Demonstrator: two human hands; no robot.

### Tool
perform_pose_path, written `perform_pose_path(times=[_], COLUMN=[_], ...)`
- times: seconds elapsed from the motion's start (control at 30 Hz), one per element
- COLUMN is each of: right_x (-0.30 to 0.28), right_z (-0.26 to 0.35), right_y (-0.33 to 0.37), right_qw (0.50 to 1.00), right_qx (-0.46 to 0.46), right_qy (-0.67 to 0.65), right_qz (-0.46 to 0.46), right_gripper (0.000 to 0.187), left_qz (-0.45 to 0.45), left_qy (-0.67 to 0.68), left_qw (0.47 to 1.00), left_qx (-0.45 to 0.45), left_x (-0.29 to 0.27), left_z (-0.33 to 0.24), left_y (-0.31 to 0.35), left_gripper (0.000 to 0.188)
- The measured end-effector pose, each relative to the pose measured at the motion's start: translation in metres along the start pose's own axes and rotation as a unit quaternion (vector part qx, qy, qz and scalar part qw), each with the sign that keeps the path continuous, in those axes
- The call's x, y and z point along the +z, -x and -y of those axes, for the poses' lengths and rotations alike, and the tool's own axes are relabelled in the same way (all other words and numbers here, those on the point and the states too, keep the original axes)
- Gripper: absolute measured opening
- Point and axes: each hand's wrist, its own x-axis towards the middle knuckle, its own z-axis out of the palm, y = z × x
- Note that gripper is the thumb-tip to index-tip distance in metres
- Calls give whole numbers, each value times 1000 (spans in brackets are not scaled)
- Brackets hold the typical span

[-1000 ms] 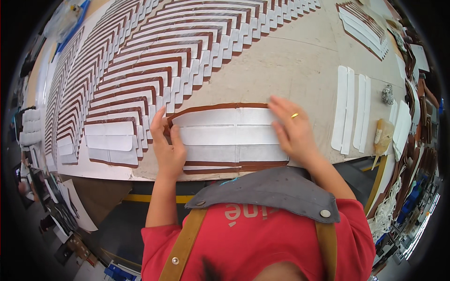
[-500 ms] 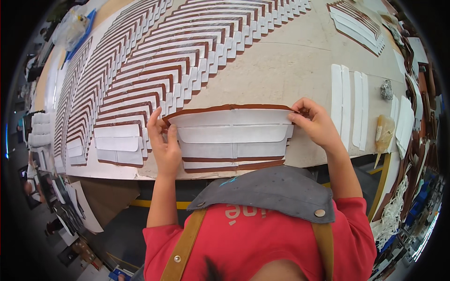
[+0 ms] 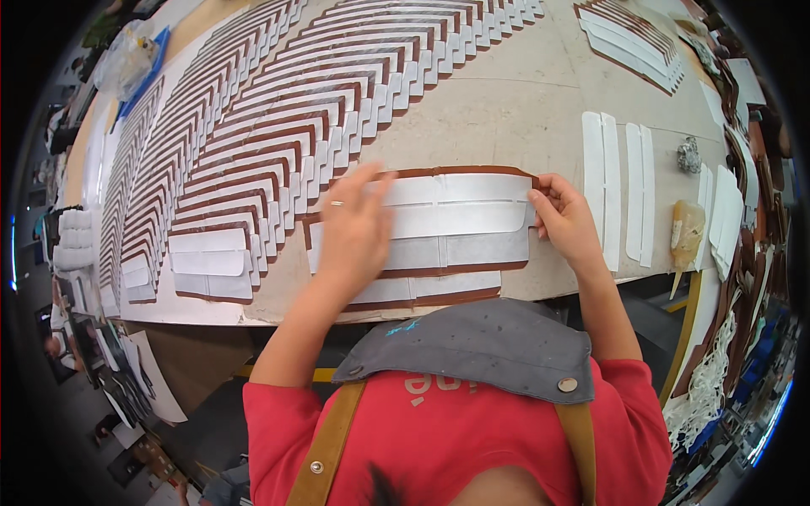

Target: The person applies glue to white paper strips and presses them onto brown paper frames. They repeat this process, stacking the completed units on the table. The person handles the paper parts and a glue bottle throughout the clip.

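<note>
A wide brown-edged panel (image 3: 481, 221), faced with white backing strips and looking like a leather bag part, lies on the table in front of me. My right hand (image 3: 567, 215) pinches its upper right corner between thumb and fingers. Over the panel's left part is my left hand (image 3: 356, 229), a ring on one finger; its fingers are smeared by motion and hide that end. Whether they grip anything does not show. A second brown-edged panel (image 3: 460, 285) shows from beneath, along the table's near edge.
Long overlapping rows of similar brown-and-white panels (image 3: 278, 139) cover the left and far table. Narrow white strips (image 3: 601, 190), a crumpled silvery ball (image 3: 688, 155) and a yellowish glue bottle (image 3: 688, 228) lie at right. A fanned stack (image 3: 633, 46) sits far right; a plastic bag (image 3: 128, 61) far left.
My left hand has let go of the panel's left edge and moved right and up across it. The panel now lies flatter and slightly farther right, with my right hand still at its corner.
</note>
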Motion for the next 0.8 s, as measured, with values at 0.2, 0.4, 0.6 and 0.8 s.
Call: perform_pose_path(times=[0.2, 0.4, 0.6, 0.8], right_x=[5, 8, 8, 5], right_z=[-10, -7, -6, -10], right_y=[0, -1, -1, -3], right_qw=[997, 996, 994, 998], right_qx=[-35, -17, -15, -40], right_qy=[60, 58, 84, 19], right_qz=[-44, -63, -73, -48], right_gripper=[11, 11, 11, 9], left_qz=[136, 144, 119, 51], left_qy=[-31, -18, -28, -63], left_qw=[989, 988, 992, 991], left_qx=[48, 44, -10, -105], left_x=[19, 20, 17, 16], left_z=[-18, -15, -4, 18], left_y=[4, 5, 13, 29], left_gripper=[57, 60, 64, 61])
